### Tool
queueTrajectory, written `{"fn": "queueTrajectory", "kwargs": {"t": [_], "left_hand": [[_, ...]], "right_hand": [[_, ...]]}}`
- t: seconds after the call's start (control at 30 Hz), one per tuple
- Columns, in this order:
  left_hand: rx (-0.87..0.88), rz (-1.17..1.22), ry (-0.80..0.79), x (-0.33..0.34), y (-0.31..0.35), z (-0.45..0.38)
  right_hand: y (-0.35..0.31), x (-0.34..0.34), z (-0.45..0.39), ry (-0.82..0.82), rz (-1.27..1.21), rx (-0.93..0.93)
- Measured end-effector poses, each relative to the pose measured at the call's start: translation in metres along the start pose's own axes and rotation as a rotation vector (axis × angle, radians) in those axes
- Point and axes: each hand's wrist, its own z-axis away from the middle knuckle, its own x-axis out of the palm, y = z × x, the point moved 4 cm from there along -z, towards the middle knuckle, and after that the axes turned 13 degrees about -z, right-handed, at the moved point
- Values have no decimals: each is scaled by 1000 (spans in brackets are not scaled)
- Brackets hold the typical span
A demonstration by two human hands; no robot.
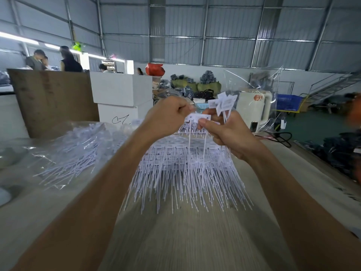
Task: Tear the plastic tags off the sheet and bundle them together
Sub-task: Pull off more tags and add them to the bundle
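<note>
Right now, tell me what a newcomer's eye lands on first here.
The two raised hands at centre: the left hand and right hand pinch a white tag strip. Below them a big heap of white plastic tags fans across the wooden table. More tags in clear plastic lie left.

You're in a factory hall: corrugated metal roof (214, 26) on steel trusses, stacked sacks of goods (197, 85) far off, workers (68, 59) far left.
</note>
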Motion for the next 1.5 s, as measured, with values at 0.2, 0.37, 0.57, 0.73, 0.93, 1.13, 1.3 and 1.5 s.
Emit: {"fn": "queueTrajectory", "kwargs": {"t": [0.2,0.37,0.57,0.73,0.93,1.13,1.3,1.5], "left_hand": [[-108,275,-264,9,-6,5],[-18,196,-195,8,2,3],[61,65,-30,5,4,1],[120,106,-29,2,6,2],[47,491,56,-3,4,-2],[57,558,-81,6,3,1],[33,464,-147,11,-1,2],[89,294,-432,18,1,12]], "right_hand": [[-10,-5,-4,153,565,-216],[-7,-22,-2,188,170,-192],[-2,-12,-5,7,36,-129],[1,-13,-5,-32,-55,-83],[8,-9,2,-64,57,76],[16,4,3,-46,130,114],[19,-2,0,26,118,120],[17,-1,-3,-36,-125,175]]}}
